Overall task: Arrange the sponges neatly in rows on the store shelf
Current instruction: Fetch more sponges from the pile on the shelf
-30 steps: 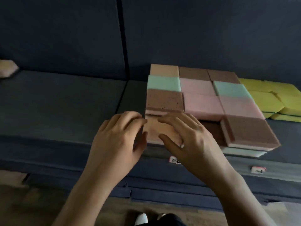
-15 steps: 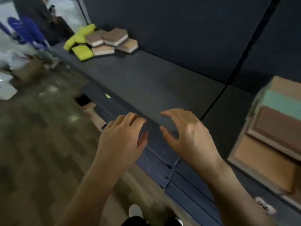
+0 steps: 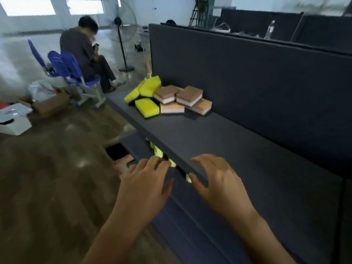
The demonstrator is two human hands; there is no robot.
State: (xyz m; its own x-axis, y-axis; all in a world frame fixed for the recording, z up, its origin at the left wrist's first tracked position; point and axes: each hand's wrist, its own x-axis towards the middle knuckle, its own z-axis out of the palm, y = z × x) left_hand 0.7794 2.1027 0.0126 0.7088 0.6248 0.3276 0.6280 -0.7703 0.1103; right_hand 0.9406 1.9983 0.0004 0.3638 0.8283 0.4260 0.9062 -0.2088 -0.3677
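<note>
A loose pile of sponges lies at the far left end of the dark shelf (image 3: 219, 141): yellow sponges (image 3: 147, 107) and brown-topped sponges (image 3: 188, 96) lean on one another. My left hand (image 3: 146, 183) hovers in front of the shelf's front edge, fingers relaxed, holding nothing. My right hand (image 3: 221, 181) hovers above that edge with its fingers spread, also empty. Both hands are well short of the pile. The neat block of arranged sponges is out of view.
A dark back panel (image 3: 247, 82) rises behind the shelf. Yellow items (image 3: 158, 152) show on a lower shelf under the front edge. A person (image 3: 85, 52) sits on blue chairs (image 3: 61, 67) at the left, near a standing fan (image 3: 122, 35), a cardboard box (image 3: 51, 103) and a white box (image 3: 13, 119).
My view has swung left, away from the arranged block toward the loose pile. Both hands left the tan sponge they touched and now hover empty over the shelf's front edge.
</note>
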